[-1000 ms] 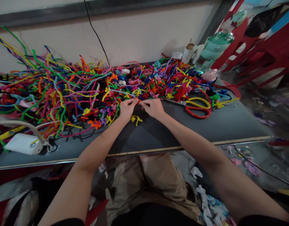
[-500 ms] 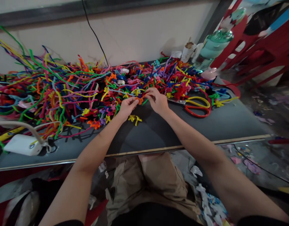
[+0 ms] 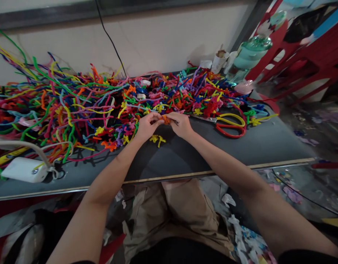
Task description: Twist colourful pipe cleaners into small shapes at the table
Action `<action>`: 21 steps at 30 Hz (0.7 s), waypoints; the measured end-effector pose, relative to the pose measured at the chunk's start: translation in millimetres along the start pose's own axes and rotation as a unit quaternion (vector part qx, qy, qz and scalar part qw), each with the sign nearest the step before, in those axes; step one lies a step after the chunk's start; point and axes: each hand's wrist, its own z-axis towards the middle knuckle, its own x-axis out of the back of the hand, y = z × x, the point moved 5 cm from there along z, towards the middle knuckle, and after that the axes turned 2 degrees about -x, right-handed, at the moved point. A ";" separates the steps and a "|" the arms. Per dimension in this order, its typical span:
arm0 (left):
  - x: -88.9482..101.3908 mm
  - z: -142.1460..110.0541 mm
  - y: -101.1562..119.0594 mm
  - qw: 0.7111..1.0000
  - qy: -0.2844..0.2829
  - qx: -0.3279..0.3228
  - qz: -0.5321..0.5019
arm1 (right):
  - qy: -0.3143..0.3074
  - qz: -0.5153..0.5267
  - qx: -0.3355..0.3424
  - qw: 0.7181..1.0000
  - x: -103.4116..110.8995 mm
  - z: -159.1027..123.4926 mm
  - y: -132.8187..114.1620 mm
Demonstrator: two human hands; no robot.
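My left hand (image 3: 147, 125) and my right hand (image 3: 181, 124) meet over the dark tabletop (image 3: 207, 154), fingertips pinched together on a small orange pipe cleaner piece (image 3: 166, 119). Just below them lies a yellow twisted piece (image 3: 157, 139). Behind the hands a big tangled pile of coloured pipe cleaners (image 3: 83, 102) spreads across the back and left of the table. Much of the orange piece is hidden by my fingers.
Scissors with red and yellow handles (image 3: 231, 124) lie right of my right hand. A white box with a cable (image 3: 24, 169) sits at the left front. A green jar (image 3: 251, 55) and a paper cup (image 3: 220, 60) stand at the back right. Red chairs (image 3: 309, 55) are beyond the table.
My right hand reached up to the pile's edge, then drew back down. Both hands now pinch the orange piece close together.
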 end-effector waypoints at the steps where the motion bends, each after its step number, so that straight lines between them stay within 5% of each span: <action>1: 1.3 -0.2 0.3 1.000 0.008 0.000 0.009 | -0.005 -0.012 0.019 1.000 -0.7 -0.4 -0.9; 11: 4.2 -2.8 5.8 0.990 0.049 -0.100 0.086 | -0.020 -0.096 0.125 0.987 -4.5 -5.4 -1.4; 21: 1.5 -1.3 5.7 0.995 0.029 -0.074 0.067 | -0.069 -0.114 0.103 0.986 -1.7 -0.3 -7.3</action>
